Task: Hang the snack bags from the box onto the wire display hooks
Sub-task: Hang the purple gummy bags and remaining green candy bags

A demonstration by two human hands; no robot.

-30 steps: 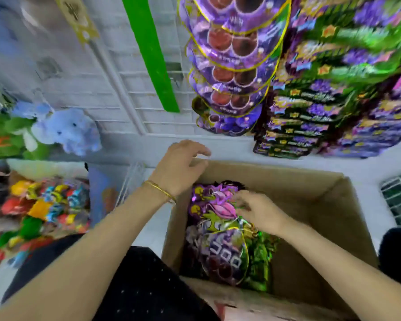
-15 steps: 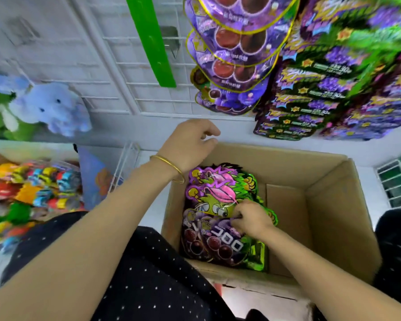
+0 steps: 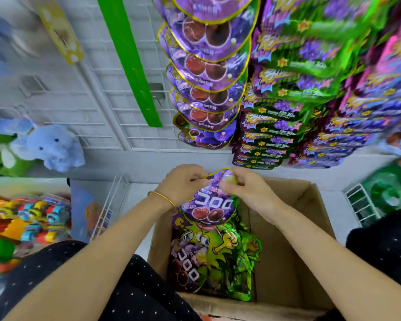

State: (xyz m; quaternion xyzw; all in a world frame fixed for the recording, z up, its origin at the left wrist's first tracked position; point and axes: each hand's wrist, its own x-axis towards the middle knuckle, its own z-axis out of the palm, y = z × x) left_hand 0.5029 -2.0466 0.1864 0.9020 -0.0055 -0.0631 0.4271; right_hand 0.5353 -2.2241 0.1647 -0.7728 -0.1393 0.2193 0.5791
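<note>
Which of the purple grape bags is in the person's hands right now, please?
The purple bag held above the box, pinched at its top edge by the left hand and right hand. The others lie in the box or hang on the rack.

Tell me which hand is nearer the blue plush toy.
Left. The left hand grips the purple bag's top edge on the side facing the blue plush toy; the right hand grips the same edge on the far side, farther from the toy.

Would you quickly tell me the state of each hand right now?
The left hand pinches the purple bag at its top edge.
The right hand pinches the same top edge.
</note>
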